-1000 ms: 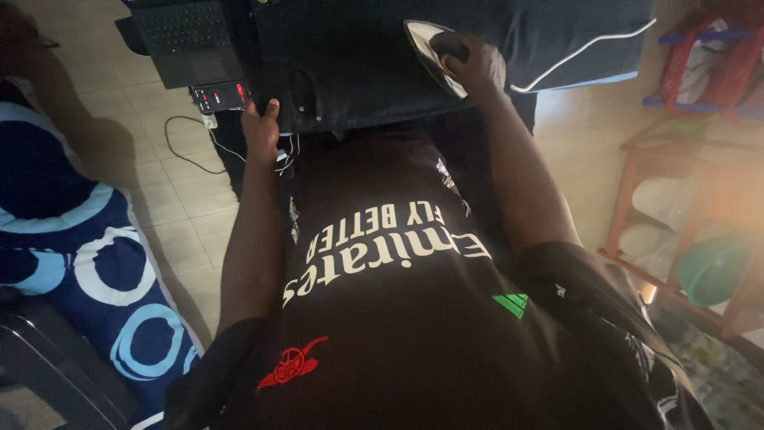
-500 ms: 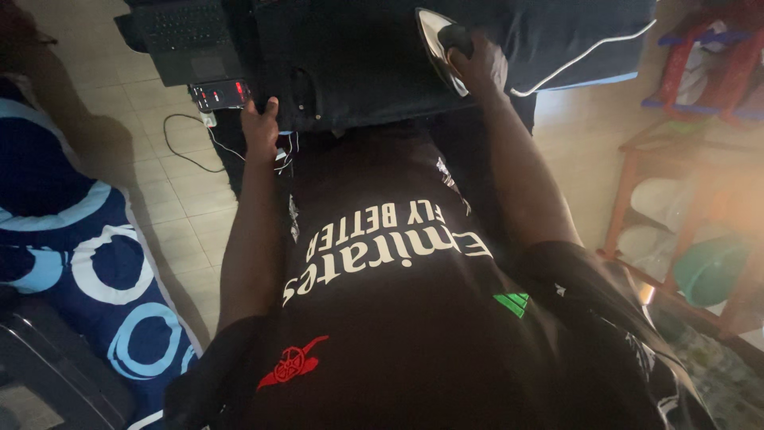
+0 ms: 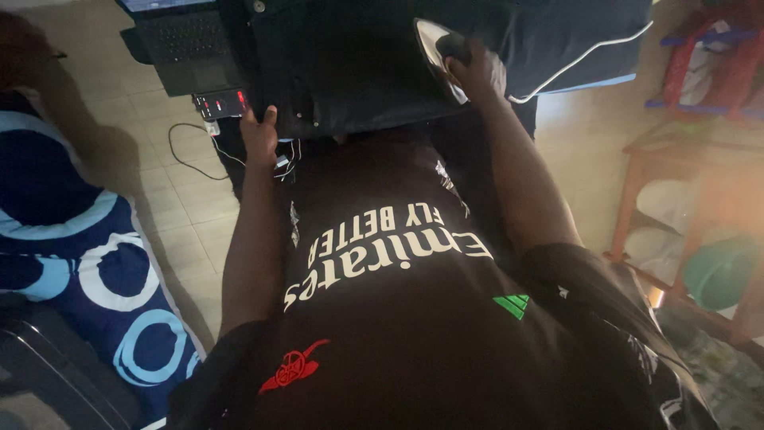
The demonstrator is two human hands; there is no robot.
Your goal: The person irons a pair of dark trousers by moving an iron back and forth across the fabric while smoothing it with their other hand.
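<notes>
- A clothes iron with a pale soleplate and dark handle (image 3: 440, 54) is gripped by the right hand (image 3: 476, 70), whose fingers are wrapped tight around the handle; the iron is seen tilted on its edge at the far right part of a dark garment.
- The dark, near-black garment (image 3: 350, 72) is spread flat over a raised surface directly in front of the person; its near edge hangs toward the body.
- The left hand (image 3: 259, 134) is laid on the near left corner of the dark garment, with the thumb up against the cloth; whether the fingers are pinched on the fabric cannot be told.
- A dark blue cloth with a thin white piped edge (image 3: 573, 40) is seen just beyond and to the right of the iron, draped over the same surface.
- A small black device with red lit digits (image 3: 220, 103) lies just beside the left hand, and thin white cables (image 3: 191, 151) trail from that spot onto the floor.
- An open black laptop (image 3: 187, 44) is set on the floor at the far left, near the device.
- The floor of pale beige square tiles (image 3: 183, 215) is dimly lit.
- A blue fabric printed with white and light-blue rings (image 3: 87, 263) lies along the left of the floor.
- A reddish wooden rack (image 3: 637, 199) stands at the right, with a green plastic bowl (image 3: 716, 271) on it.
</notes>
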